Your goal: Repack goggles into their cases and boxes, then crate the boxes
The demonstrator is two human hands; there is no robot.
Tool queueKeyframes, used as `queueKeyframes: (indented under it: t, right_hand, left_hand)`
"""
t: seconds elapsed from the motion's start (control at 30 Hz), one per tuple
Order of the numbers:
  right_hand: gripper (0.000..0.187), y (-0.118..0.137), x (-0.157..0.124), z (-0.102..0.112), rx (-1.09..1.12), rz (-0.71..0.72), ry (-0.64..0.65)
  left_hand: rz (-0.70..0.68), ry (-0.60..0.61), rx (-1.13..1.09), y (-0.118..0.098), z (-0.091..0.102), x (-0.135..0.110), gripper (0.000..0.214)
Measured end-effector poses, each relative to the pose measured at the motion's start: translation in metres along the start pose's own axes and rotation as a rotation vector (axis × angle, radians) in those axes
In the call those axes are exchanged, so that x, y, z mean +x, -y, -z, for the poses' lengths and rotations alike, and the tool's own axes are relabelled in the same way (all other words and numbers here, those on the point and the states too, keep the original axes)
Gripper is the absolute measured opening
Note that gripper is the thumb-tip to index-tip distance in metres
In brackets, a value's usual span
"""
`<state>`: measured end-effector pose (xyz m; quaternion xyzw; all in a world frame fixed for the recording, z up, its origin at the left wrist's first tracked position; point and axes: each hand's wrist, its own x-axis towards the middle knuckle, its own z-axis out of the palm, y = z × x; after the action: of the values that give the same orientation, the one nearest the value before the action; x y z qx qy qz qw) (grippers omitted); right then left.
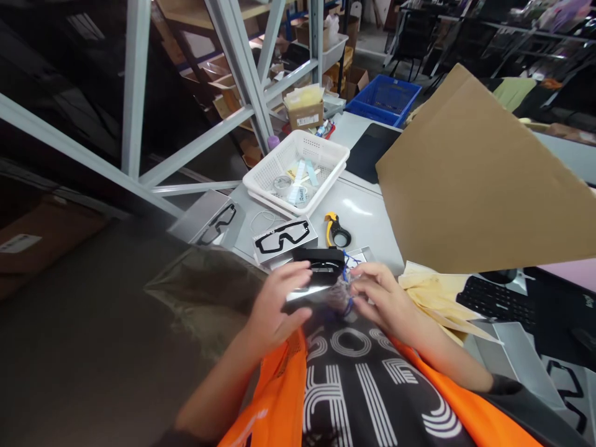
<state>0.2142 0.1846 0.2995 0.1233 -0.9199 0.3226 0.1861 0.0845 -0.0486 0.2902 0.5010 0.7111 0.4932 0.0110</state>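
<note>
A black case [320,255] stands with its lid up just in front of my body; a dark item with a pale label shows inside. My left hand [278,305] is at the case's left side, thumb and fingers apart, with nothing in it. At the other side, my right hand [380,294] has its fingers curled against a crumpled clear pouch [341,294] with blue cord or edging. Behind the case lies a white box [285,241] printed with black-framed glasses. A small open box [365,253] is partly hidden behind my right hand.
A white basket [298,167] holds strips and rings. Near it lies a yellow-and-black tool [337,230] with a ring. A large cardboard sheet [484,186] leans at right, above yellow paper [431,295] and a keyboard [496,304]. Another glasses box [207,217] and metal frame [200,147] are left.
</note>
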Motion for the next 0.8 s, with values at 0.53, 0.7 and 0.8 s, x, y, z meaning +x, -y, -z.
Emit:
queueKeyframes:
  t: [0.53, 0.7, 0.8]
  right_hand:
    - [0.019, 0.007, -0.016, -0.009, -0.121, -0.021, -0.070]
    - [0.018, 0.008, -0.019, 0.006, -0.076, -0.014, 0.139]
    - [0.016, 0.008, -0.023, 0.016, 0.047, -0.192, 0.228]
  left_hand:
    - [-0.146, 0.375, 0.186, -0.017, -0.026, 0.035, 0.017]
    - [-0.247, 0.620, 0.201, -0.015, 0.003, 0.037, 0.006]
    - [-0.155, 0.595, 0.276, -0.010, 0.016, 0.023, 0.009]
